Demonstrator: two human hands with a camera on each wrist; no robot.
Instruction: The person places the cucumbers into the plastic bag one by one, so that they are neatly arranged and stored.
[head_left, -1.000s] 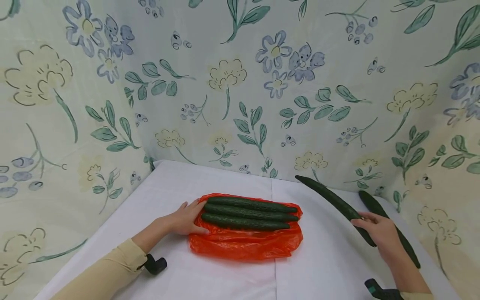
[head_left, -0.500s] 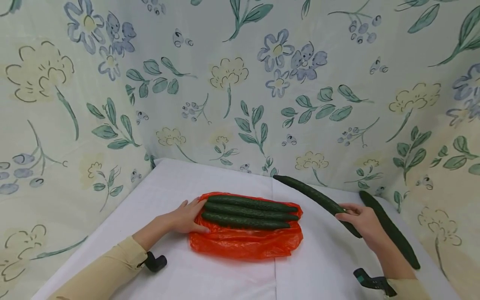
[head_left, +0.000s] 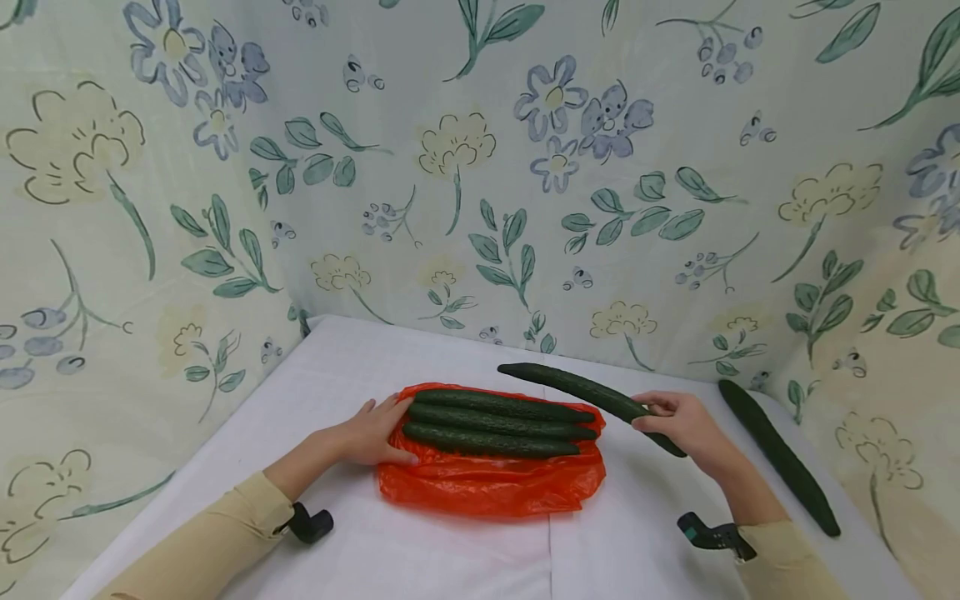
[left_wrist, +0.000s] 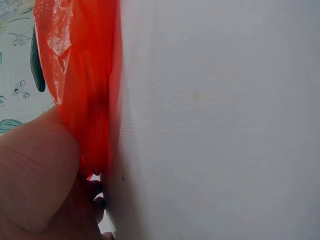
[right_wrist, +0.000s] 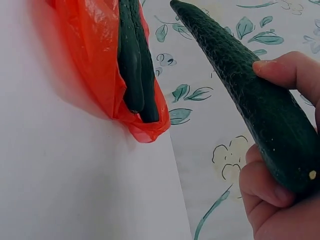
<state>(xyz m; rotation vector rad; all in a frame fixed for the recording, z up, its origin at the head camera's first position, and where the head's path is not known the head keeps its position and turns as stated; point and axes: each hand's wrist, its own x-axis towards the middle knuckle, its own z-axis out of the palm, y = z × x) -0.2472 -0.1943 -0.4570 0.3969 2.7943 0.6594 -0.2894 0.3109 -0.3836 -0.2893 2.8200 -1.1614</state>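
Note:
In the head view a red plastic bag (head_left: 495,487) lies on the white cloth with three dark green cucumbers (head_left: 498,422) side by side in its opening. My left hand (head_left: 371,435) grips the bag's left end, thumb at the front and fingers toward the back. My right hand (head_left: 684,427) pinches another cucumber (head_left: 573,386) near its right end. That cucumber is raised at a slant, its far tip over the back of the bag. In the right wrist view the thumb (right_wrist: 282,70) lies on top of the cucumber and curled fingers hold it from below.
One more cucumber (head_left: 780,458) lies along the right side of the white-covered table (head_left: 450,558). A floral curtain (head_left: 420,192) hangs close behind the table and along both sides. Each wrist carries a small black camera (head_left: 311,525).
My right hand has moved left with the cucumber, away from the one lying at the right, bringing its tip over the bag. The left hand and bag have stayed in place.

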